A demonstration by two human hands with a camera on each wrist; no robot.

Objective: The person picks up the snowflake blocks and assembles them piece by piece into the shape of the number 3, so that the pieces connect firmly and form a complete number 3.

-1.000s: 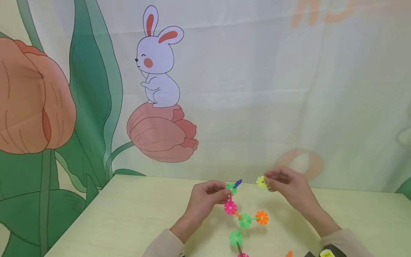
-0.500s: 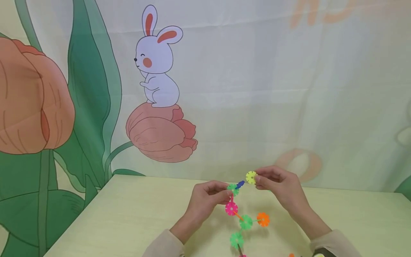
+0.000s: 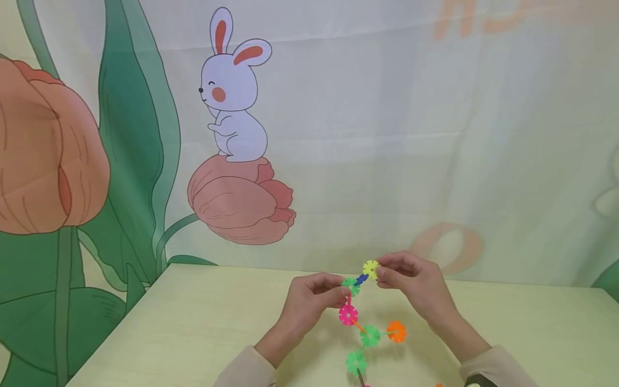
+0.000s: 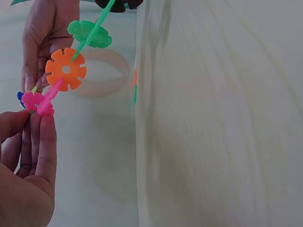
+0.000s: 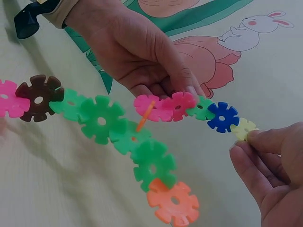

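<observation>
Both hands meet above the far middle of the pale bench (image 3: 193, 322), working on a chain of plastic snowflake discs (image 5: 113, 125). The left hand (image 3: 311, 298) has its fingers curled, and its grip pinches the chain near its far end, around a pink disc (image 5: 173, 105) and the small green disc (image 5: 202, 108) next to it. The right hand (image 3: 411, 279) holds a yellow disc (image 3: 371, 268) pinched between thumb and fingertips, and this disc touches a blue disc (image 5: 222, 117) that forms the free far tip of the chain. In the right wrist view the yellow disc sits edge to edge with the blue one, though whether it is fully slotted in cannot be told. From the left hand the chain runs toward the near edge of the bench: a second pink disc (image 3: 348, 315), then a green disc (image 3: 369, 335) with an orange disc (image 3: 396, 331) branching off to its right, then another green disc (image 3: 355, 362) nearer still. The right wrist view shows the near end going on with a brown disc (image 5: 39, 97) and one more pink disc at the edge of the frame. Behind the bench hangs a printed backdrop (image 3: 435, 134) with a white rabbit (image 3: 234, 97) sitting on a pink tulip (image 3: 242, 201), beside large green leaves (image 3: 130, 161). Both wrists show beige sleeves (image 3: 244, 371).
</observation>
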